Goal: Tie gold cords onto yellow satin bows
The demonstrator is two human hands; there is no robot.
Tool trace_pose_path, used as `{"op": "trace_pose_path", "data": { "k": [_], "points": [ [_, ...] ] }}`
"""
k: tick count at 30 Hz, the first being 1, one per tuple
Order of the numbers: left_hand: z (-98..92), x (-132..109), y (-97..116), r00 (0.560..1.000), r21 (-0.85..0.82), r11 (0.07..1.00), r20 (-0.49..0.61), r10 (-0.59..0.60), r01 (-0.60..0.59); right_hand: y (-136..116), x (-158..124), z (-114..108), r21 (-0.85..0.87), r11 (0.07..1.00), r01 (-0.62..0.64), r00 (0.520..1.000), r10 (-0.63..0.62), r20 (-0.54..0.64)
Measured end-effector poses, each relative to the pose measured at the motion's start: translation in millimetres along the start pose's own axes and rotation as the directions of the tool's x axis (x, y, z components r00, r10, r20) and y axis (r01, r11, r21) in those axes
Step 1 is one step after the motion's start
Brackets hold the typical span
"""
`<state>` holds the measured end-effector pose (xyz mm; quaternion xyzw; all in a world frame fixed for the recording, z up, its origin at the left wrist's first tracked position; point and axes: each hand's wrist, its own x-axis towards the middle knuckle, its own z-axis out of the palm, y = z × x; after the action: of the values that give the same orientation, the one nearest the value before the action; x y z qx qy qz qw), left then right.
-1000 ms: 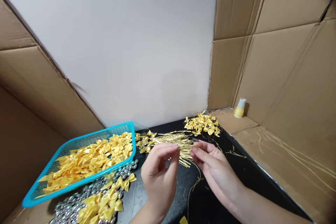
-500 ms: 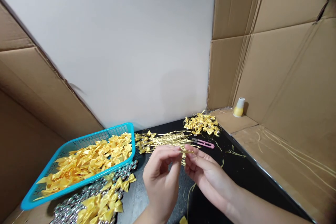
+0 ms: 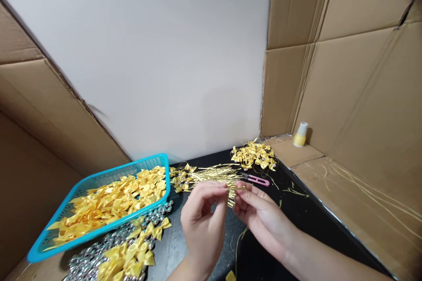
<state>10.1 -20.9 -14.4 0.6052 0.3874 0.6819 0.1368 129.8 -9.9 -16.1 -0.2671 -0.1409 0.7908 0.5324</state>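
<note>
My left hand [image 3: 201,223] and my right hand [image 3: 260,215] meet above the black table [image 3: 306,219], fingertips pinched together on a thin gold wire tie [image 3: 236,188] held between them. Just behind the hands lies a heap of gold wire ties [image 3: 214,175]. Pink snips [image 3: 257,179] lie on the table right of that heap. A cluster of finished yellow bows with beads [image 3: 254,155] sits further back.
A turquoise basket [image 3: 99,178] full of yellow ribbon bows stands at the left, propped on silver beads [image 3: 99,254] with loose bows [image 3: 132,252] on top. Cardboard walls stand left and right. A small white and yellow spool [image 3: 301,134] stands on the cardboard at the right.
My right hand drew back from the wire heap toward my left hand, uncovering the pink snips. Both hands now pinch the tie close together.
</note>
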Motion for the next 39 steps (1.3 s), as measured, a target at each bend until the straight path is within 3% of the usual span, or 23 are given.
{"op": "trace_pose_path", "data": {
  "k": [11, 16, 19, 23, 27, 31, 35, 39],
  "points": [
    [-0.2, 0, 1, 0.999, -0.008, 0.999, 0.015, -0.047, 0.047, 0, 0, -1, -0.150, 0.980, 0.132, 0.991, -0.125, 0.052],
    [5.0, 4, 4, 0.946, 0.126, 0.966, 0.212, -0.247, 0.224, -3, -2, -2, -0.228, 0.947, 0.228, 0.973, -0.213, 0.086],
    [5.0, 5, 5, 0.938, 0.143, 0.973, 0.274, -0.214, 0.180, -5, -4, -1, -0.326, 0.895, 0.303, 0.953, -0.286, 0.101],
    [2.1, 7, 8, 0.966, 0.170, 0.983, 0.236, -0.105, 0.065, -7, -6, 1, -0.404, 0.838, 0.368, 0.929, -0.346, 0.129],
    [0.1, 8, 8, 0.967, 0.199, 0.980, 0.249, -0.045, -0.005, -7, -6, 0, -0.444, 0.799, 0.406, 0.912, -0.388, 0.136],
    [-1.4, 8, 7, 0.966, 0.208, 0.978, 0.252, -0.051, -0.003, -5, -6, -1, -0.432, 0.792, 0.431, 0.901, -0.401, 0.164],
    [-2.5, 9, 5, 0.965, 0.219, 0.974, 0.235, -0.114, 0.062, 0, -4, -3, -0.417, 0.792, 0.446, 0.891, -0.439, 0.117],
    [-2.4, 10, 3, 0.961, 0.225, 0.973, 0.251, -0.116, 0.059, 3, -1, -7, -0.478, 0.740, 0.473, 0.874, -0.463, 0.148]
  ]
}}
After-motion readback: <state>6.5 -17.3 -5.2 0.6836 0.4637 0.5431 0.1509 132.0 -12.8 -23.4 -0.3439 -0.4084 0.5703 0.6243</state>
